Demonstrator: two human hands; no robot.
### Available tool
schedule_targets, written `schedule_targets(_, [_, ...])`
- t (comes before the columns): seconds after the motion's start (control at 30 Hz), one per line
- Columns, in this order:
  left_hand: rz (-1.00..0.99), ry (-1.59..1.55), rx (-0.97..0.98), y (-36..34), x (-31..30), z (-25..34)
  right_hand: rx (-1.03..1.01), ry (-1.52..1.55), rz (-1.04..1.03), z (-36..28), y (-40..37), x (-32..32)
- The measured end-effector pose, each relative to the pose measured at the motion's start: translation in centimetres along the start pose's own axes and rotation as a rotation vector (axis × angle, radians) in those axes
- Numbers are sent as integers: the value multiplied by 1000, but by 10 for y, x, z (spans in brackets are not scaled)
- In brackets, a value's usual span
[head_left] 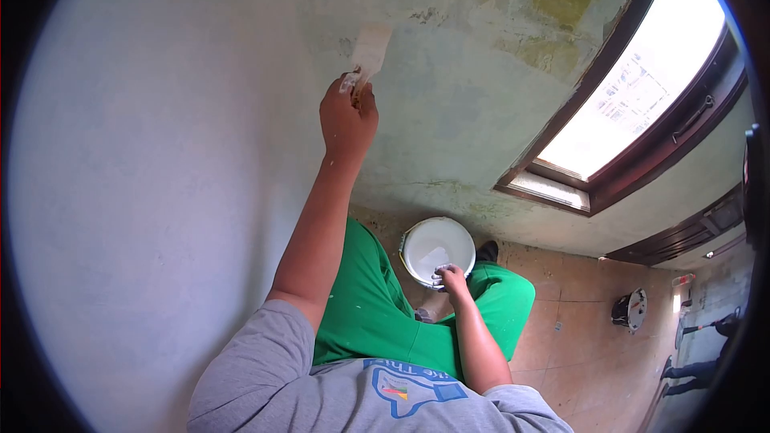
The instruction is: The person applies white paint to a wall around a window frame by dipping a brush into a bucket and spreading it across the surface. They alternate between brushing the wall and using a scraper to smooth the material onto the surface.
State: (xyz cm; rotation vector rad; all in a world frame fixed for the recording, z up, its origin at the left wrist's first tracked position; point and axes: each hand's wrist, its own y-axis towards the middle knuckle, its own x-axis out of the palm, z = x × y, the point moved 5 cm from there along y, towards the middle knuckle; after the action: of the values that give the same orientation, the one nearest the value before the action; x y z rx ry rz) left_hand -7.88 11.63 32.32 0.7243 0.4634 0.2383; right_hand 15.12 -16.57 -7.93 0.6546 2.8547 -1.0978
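Patchy pale-green plaster wall (449, 104) stands beyond the round white plastic bucket (433, 234). Your left hand (346, 112) grips a flat, pale scraper (372, 46); press evenly. Right hand (452, 277), at bucket: grip unclear.

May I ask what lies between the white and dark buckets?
Between the white bucket and dark bucket, the head view shows a shoe, a green-trousered knee and floor.

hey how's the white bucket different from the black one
The white bucket looks larger and nearer; the black bucket, smaller and farther. The right hand is at the white bucket's rim; neither hand touches the black bucket. Both are round and on the floor.
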Motion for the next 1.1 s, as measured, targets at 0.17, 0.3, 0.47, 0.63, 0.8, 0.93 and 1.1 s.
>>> schedule_targets(0.17, [-49,65,19,-16,19,-20,24,9,2,-3,0,-1])
schedule_targets(0.3, [-113,62,-65,-29,17,-29,15,-10,-2,1,4,-1])
schedule_targets(0.47, [-20,-5,-41,-35,-5,-13,-4,-48,2,4,8,-2])
schedule_targets(0.63, [83,-113,40,-13,-10,10,-1,-25,-10,8,10,0])
schedule_targets(0.8, [-10,6,39,-5,18,-3,-28,0,17,8,13,-1])
schedule_targets(0.93, [-101,57,-49,-13,23,-9,-23,8,15,5,11,1])
schedule_targets(1.1, [-200,125,-126,-20,18,-15,-9,3,-16,2,4,2])
